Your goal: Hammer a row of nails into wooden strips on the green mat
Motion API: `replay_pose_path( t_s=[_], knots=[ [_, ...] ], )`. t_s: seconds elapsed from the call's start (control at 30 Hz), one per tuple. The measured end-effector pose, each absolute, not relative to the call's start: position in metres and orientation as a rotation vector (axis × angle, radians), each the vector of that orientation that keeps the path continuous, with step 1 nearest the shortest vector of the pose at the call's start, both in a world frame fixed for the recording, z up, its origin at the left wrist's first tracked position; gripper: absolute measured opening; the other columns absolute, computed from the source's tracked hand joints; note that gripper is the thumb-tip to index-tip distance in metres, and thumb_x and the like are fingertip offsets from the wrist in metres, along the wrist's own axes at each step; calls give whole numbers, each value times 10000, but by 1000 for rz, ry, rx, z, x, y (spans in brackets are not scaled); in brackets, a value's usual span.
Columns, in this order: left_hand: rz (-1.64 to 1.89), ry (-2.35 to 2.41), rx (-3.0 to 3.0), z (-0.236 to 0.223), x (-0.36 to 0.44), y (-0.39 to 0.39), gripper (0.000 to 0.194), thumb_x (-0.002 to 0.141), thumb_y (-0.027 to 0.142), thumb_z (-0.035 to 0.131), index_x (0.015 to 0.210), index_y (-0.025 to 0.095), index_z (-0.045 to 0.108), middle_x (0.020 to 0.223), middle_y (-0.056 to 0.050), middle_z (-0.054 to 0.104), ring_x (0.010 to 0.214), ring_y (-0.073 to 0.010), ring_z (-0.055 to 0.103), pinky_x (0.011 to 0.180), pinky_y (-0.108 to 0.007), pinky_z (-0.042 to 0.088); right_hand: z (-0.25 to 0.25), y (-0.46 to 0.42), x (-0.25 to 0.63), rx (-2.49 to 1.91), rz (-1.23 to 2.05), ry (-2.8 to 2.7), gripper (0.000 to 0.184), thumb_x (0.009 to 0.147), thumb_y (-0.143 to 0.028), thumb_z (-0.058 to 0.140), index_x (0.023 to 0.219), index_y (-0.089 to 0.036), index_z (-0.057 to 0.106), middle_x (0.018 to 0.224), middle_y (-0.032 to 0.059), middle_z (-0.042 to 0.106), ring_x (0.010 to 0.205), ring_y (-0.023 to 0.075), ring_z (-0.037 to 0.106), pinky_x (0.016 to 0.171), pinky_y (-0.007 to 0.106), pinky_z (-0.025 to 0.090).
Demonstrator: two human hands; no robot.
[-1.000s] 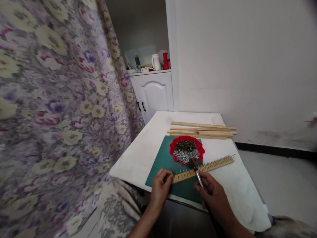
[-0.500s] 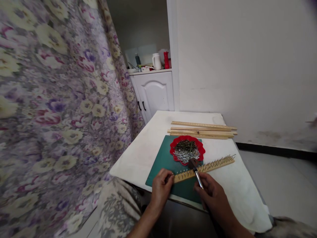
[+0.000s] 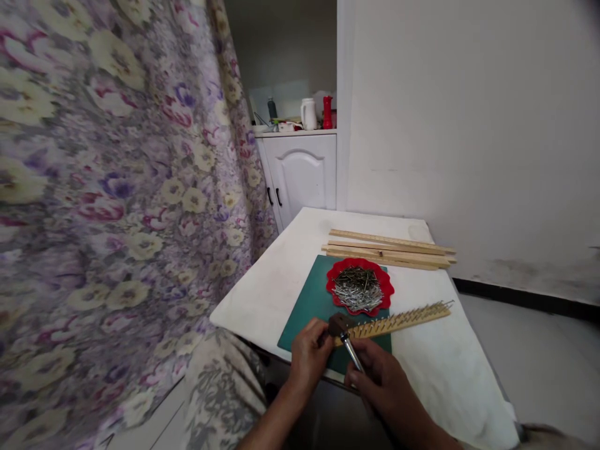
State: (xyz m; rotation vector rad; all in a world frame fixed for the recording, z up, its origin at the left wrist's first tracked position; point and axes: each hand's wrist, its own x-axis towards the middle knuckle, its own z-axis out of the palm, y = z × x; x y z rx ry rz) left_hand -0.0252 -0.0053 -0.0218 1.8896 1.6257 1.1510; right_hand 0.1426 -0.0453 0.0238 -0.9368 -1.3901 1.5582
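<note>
My right hand (image 3: 382, 381) is wrapped round the handle of a hammer (image 3: 349, 347). The hammer's dark head (image 3: 339, 325) is over the near left end of a wooden strip (image 3: 398, 325), close to my left fingertips. My left hand (image 3: 309, 353) is closed in a pinch at that end of the strip; what its fingers hold is hidden. Rows of nails (image 3: 417, 312) stand up along the strip, many of them leaning. Behind the strip, a red scalloped dish (image 3: 390, 289) holds a heap of loose nails (image 3: 357, 290), some dark and some silvery.
A green mat (image 3: 300, 312) lies under the dish and part of the strip, on a white-covered table (image 3: 262, 294). Several wooden strips (image 3: 389, 253) lie together at the back. A floral curtain (image 3: 140, 219) hangs on the left; a white cabinet (image 3: 302, 172) stands behind.
The hammer, in my right hand, has moved left and its head is now beside my left fingers. My left hand stays at the strip's end. The view has shifted slightly.
</note>
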Motion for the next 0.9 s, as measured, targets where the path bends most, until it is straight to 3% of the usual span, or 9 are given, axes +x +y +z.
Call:
replay_pose_path(
  t_s=[0.1, 0.23, 0.73, 0.8, 0.9],
  knots=[
    [1151, 1615, 1876, -21, -24, -6, 151, 738, 91, 455, 625, 172, 515, 644, 31, 463, 615, -111, 478, 560, -200, 323, 22, -45, 141, -965, 1510, -1461, 296, 785, -144, 557, 1075, -205, 567, 697, -26, 601, 472, 100, 475, 391, 186, 334],
    [1139, 1625, 1863, -20, -24, -7, 152, 721, 72, 450, 611, 171, 485, 645, 30, 468, 621, -108, 478, 564, -198, 317, 22, -45, 142, -961, 1465, -1517, 303, 783, -106, 544, 1067, -207, 574, 699, -22, 618, 636, 160, 580, 556, 247, 432],
    [1132, 1637, 1850, -21, -26, -7, 157, 725, 93, 479, 588, 170, 482, 620, 35, 442, 597, -106, 461, 541, -202, 299, 24, -45, 142, -957, 1468, -1523, 251, 796, -136, 556, 1039, -195, 584, 716, 0, 646, 693, 196, 620, 648, 294, 471],
    [1140, 1629, 1854, -21, -26, -7, 150, 754, 111, 481, 624, 170, 526, 645, 27, 479, 614, -111, 484, 554, -204, 319, 27, -47, 145, -950, 1472, -1499, 265, 800, -148, 556, 1059, -198, 580, 723, 0, 648, 693, 190, 620, 631, 281, 476],
    [1140, 1612, 1876, -21, -28, -7, 119, 794, 164, 508, 705, 178, 586, 690, 10, 534, 651, -126, 515, 590, -216, 360, 30, -47, 151, -1001, 1476, -1405, 295, 803, -214, 569, 1098, -211, 552, 713, -10, 632, 550, 149, 573, 436, 214, 424]
  ],
)
